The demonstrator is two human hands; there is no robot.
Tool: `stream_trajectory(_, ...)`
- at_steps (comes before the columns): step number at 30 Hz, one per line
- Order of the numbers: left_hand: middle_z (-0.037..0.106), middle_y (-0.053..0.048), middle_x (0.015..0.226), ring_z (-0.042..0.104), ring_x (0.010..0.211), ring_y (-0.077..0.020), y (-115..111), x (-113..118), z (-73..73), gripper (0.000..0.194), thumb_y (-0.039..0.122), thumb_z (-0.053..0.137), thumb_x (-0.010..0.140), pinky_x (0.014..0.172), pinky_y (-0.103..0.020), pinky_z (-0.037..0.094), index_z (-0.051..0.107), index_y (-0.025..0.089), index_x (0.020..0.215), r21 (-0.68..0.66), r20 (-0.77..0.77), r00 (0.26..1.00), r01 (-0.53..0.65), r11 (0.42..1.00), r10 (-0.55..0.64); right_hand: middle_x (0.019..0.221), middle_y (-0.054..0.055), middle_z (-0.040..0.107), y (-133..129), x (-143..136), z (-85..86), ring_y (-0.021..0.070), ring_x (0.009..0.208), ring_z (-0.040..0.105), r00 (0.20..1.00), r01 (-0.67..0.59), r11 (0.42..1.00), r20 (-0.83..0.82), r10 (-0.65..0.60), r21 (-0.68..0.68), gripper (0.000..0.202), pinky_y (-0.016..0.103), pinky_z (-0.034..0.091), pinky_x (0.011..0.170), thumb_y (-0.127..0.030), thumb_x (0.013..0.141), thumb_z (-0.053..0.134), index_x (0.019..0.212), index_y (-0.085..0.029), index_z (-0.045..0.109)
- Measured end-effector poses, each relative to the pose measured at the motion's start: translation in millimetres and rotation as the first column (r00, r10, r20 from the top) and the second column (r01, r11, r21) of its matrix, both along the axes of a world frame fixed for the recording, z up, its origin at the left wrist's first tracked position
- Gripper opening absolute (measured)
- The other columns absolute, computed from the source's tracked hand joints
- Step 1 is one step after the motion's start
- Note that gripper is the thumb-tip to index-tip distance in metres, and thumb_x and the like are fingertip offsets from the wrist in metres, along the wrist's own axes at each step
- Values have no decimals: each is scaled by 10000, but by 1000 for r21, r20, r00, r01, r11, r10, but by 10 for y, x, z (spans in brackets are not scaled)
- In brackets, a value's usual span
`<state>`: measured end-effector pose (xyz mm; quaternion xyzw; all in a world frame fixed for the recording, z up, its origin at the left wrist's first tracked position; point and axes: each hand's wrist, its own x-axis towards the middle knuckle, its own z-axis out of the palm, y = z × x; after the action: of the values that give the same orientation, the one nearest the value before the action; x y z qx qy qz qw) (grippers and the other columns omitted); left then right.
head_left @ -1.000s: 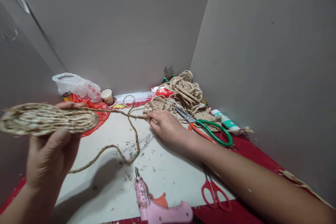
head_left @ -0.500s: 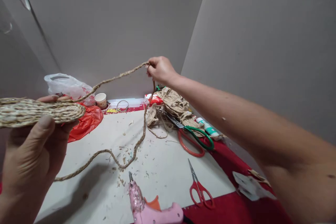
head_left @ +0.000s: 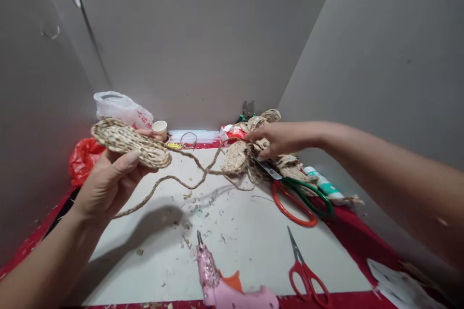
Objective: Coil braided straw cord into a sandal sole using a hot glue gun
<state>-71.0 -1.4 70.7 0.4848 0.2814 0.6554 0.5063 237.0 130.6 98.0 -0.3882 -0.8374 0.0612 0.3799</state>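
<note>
My left hand (head_left: 112,174) is closed around an oval sole of coiled straw rope (head_left: 132,142), thumb on its near face, raised above the board. A long tail of braided straw rope (head_left: 181,181) runs from the sole, crosses itself over the board and loops towards the pile at the right. My right hand (head_left: 275,139) reaches over a pile of coiled straw pieces (head_left: 290,169), thumb and fingers apart. Its fingertips are close to the pile and the rope; whether they touch is unclear. Just below lie large scissors (head_left: 295,203) with red and green handles, their blades partly hidden.
A pink glue gun (head_left: 221,285) and small red scissors (head_left: 306,275) lie at the front of the white board (head_left: 253,251). At the back are a paper cup (head_left: 160,129), clear glue sticks (head_left: 203,136) and plastic bags (head_left: 121,108). A white-green tube (head_left: 322,183) lies right.
My right hand has come down from holding the rope high to the pile, and the rope has dropped slack. The sole is now more fully in view, tilted down to the right. The view has shifted.
</note>
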Motion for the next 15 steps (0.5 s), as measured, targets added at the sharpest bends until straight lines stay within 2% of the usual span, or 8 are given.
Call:
stream_trajectory(1,738,-35,1011,691,885,-193,20,9,-51,270,238,751,753,764,-271,585,699,207,1016,-33,-41,999,29,999,-31,584,-4,725,-128,9,-66,99,481,656,997,-55,996,50,58,-75,253,154,459,448,19,452,835,621,-150,752)
stream_trajectory(2,736,-41,1024,689,915,-216,34,26,-103,299,254,761,740,782,-288,582,700,207,1028,-67,-74,995,56,996,-61,700,3,760,-268,-6,-113,125,592,702,992,-94,987,67,104,-129,308,175,516,522,3,506,828,745,-185,780)
stream_trajectory(3,735,-47,1028,687,932,-230,44,50,-154,327,265,769,729,798,-299,580,699,204,1043,-99,-98,991,81,992,-90,824,10,774,-415,-49,-148,138,709,725,988,-138,975,51,149,-173,270,207,559,612,-76,647,790,878,-215,778)
stream_trajectory(4,735,-52,1026,687,937,-237,48,79,-200,356,272,773,725,807,-307,577,695,198,1064,-130,-115,986,107,986,-122,929,35,768,-560,-118,-181,156,803,728,975,-223,950,-73,212,-217,235,258,585,701,-141,771,717,992,-210,753)
stream_trajectory(5,737,-57,1017,689,935,-242,47,109,-242,382,277,775,722,806,-315,577,689,191,1084,-160,-127,980,135,978,-156,992,49,757,-696,-207,-219,166,855,725,944,-307,920,-204,260,-244,224,295,594,755,-182,834,660,1047,-197,728)
stream_trajectory(7,737,-72,1004,688,941,-261,38,162,-311,413,294,772,723,812,-345,575,676,177,1107,-208,-149,961,200,957,-233,1018,62,749,-919,-412,-328,172,894,715,899,-396,884,-303,317,-249,228,308,588,805,-214,841,659,1056,-160,712)
stream_trajectory(10,733,-74,1007,687,938,-268,26,202,-385,406,305,764,725,830,-368,562,672,188,1103,-256,-170,929,280,925,-329,948,36,760,-1097,-638,-553,163,838,714,866,-451,863,-346,362,-226,191,283,582,763,-201,824,673,1004,-162,722)
stream_trajectory(15,739,-69,984,696,883,-235,40,211,-451,410,258,767,709,810,-331,557,688,203,1108,-324,-181,909,304,896,-374,867,35,762,-1132,-648,-791,150,737,701,864,-425,876,-390,317,-229,183,256,573,680,-173,808,662,977,-149,728)
